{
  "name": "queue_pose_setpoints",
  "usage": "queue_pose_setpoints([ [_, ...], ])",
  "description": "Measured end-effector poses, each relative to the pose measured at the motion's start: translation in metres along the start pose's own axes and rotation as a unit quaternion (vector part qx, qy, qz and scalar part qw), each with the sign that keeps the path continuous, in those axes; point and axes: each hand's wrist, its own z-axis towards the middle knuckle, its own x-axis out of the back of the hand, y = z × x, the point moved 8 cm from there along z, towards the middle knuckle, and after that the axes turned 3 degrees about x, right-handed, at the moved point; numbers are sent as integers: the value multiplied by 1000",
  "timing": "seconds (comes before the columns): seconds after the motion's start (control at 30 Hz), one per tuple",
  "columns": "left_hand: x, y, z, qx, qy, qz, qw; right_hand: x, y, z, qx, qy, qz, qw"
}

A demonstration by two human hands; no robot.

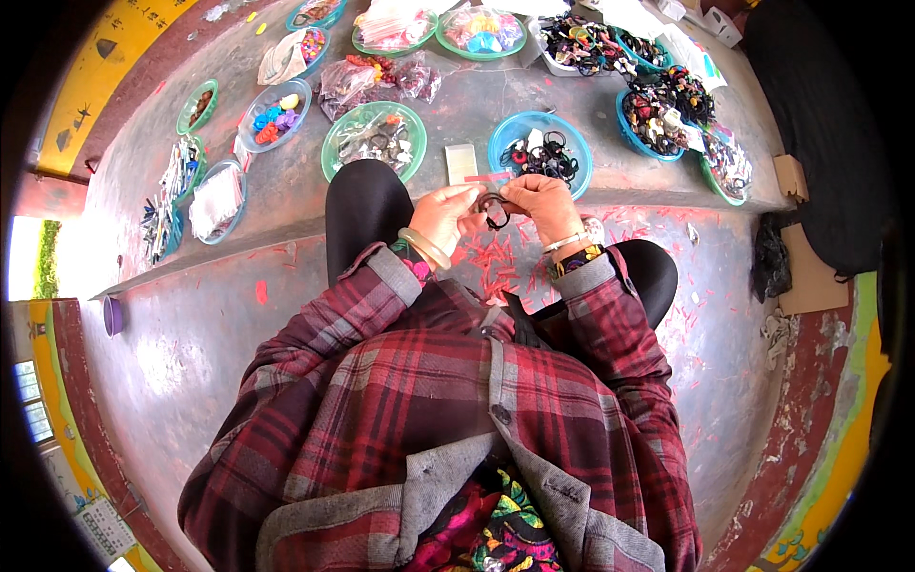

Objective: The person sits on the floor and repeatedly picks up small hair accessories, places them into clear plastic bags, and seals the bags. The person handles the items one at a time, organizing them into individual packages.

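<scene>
Between my two hands hangs a small dark loop, which looks like a black hair tie (495, 219). My left hand (442, 219) pinches it from the left with thumb and forefinger. On the other side my right hand (541, 206) is closed on it too, fingertips together. A thin red strip (488, 178) shows just above the fingertips; whether either hand touches it I cannot tell. Right behind my hands stands a blue basin (584, 143) with many black hair ties (548, 164) in it. Beside it lies a small pale rectangular box (461, 163).
A green basin (331, 143) with small plastic packets is beyond my left knee. Several more basins, such as a blue one with coloured bundles (276, 124), spread over the raised ledge. At right, a blue basin (624, 124) overflows with hair ties. Red scraps (500, 272) litter the lower floor.
</scene>
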Motion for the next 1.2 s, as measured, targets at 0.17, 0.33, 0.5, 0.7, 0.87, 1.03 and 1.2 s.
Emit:
queue_pose_setpoints([
  [0.17,1,2,0,-30,15,-17,999,-2,-2,-1,-15,3,5,1000],
  [0.33,-4,8,-2,-28,8,-6,1000,-1,-3,-2,-15,18,19,1000],
  [0.5,-1,8,0,-18,0,-14,1000,-4,-1,-2,-24,-11,47,999],
  [0.7,-4,9,1,-23,-14,-46,999,-4,-1,-3,-31,-10,49,998],
  [0.87,-7,15,1,-58,-35,-50,996,-3,4,-1,-48,-2,71,996],
  [1.03,-11,18,-1,-52,-44,-64,996,2,14,3,-54,-1,66,996],
  [1.2,-4,14,0,-58,-25,-69,996,0,10,-1,-51,17,53,997],
])
